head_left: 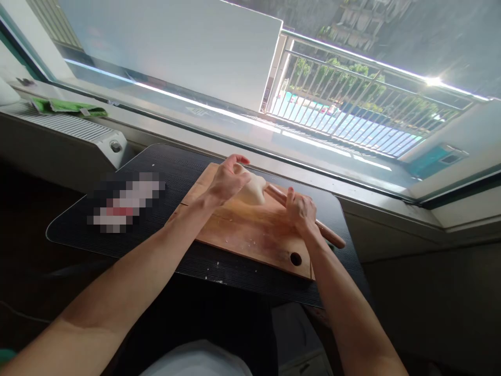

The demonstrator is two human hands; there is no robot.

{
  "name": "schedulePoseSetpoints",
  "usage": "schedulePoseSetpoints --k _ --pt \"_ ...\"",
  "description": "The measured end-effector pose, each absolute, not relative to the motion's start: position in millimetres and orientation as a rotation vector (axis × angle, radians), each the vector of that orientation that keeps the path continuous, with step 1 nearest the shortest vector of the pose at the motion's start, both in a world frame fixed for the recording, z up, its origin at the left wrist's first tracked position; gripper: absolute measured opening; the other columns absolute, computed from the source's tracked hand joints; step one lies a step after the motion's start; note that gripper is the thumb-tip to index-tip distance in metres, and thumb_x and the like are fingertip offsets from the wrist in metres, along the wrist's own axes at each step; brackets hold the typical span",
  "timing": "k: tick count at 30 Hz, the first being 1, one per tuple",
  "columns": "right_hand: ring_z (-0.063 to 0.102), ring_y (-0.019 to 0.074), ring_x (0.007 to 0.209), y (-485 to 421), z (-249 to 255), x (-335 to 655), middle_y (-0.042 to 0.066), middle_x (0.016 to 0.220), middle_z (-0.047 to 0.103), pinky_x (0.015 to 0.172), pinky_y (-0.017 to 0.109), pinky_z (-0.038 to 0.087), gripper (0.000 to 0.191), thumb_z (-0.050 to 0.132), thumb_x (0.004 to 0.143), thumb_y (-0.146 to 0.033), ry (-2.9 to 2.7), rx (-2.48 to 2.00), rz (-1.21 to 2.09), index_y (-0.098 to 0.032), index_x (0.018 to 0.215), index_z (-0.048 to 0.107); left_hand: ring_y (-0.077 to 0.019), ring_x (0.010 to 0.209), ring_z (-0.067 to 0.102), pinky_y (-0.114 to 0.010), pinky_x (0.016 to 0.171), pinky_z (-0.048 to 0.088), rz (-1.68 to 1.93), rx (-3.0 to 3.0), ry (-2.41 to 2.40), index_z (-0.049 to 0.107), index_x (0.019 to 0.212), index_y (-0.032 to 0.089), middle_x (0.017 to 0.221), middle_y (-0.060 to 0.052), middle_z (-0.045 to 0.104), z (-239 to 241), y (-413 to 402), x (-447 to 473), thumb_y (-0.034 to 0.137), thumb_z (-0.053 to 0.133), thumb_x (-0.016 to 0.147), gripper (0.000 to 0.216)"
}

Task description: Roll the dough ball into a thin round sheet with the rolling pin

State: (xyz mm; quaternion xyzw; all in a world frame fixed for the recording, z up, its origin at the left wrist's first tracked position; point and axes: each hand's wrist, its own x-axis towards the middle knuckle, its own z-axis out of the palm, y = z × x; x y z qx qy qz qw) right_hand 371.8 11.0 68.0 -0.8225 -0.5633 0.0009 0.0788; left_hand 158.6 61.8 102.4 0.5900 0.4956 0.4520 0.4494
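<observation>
A pale sheet of dough (253,190) is raised at the far part of a wooden cutting board (238,224). My left hand (229,180) grips its left edge, with the thumb across the near side. My right hand (301,210) is wrapped around a wooden rolling pin (331,234), which slants from the dough toward the board's right corner. The pin's far tip meets or passes behind the dough; I cannot tell which. Beneath my right wrist, part of the board is hidden.
The board lies on a black table (160,162) beside a window. A blurred-out item (127,201) rests at the table's left. Beyond the left edge stands a radiator (74,130) with a green cloth (68,107) on it. White crumbs dot the near edge.
</observation>
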Motion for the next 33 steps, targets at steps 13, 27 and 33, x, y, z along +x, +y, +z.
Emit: schedulePoseSetpoints --k 13,27,33 --pt "0.065 0.0214 0.094 -7 69 325 0.009 0.096 0.074 0.081 0.029 0.042 0.038 0.036 0.100 -0.031 -2.108 -2.215 0.036 -0.019 0.090 0.071 -0.0202 0.091 0.065 -0.027 0.076 0.053 0.811 1.491 1.373 0.059 0.117 0.016 0.106 -0.007 0.069 47 22 111 0.014 0.064 0.061 0.056" --pt "0.031 0.0302 0.142 44 53 272 0.014 0.151 0.041 0.115 0.050 0.025 0.048 0.034 0.097 -0.033 -1.879 -2.166 0.037 -0.017 0.141 0.048 -0.0176 0.082 0.067 -0.028 0.075 0.054 0.918 1.346 1.396 0.052 0.126 0.017 0.098 -0.004 0.070 32 19 112 0.010 0.059 0.069 0.057" --pt "0.031 0.0296 0.144 24 55 271 0.013 0.151 0.042 0.115 0.049 0.027 0.051 0.032 0.097 -0.036 -1.986 -2.174 0.185 -0.020 0.144 0.044 -0.0176 0.086 0.067 -0.029 0.079 0.055 0.899 1.349 1.428 0.051 0.127 0.017 0.106 -0.005 0.070 33 17 114 0.009 0.059 0.069 0.059"
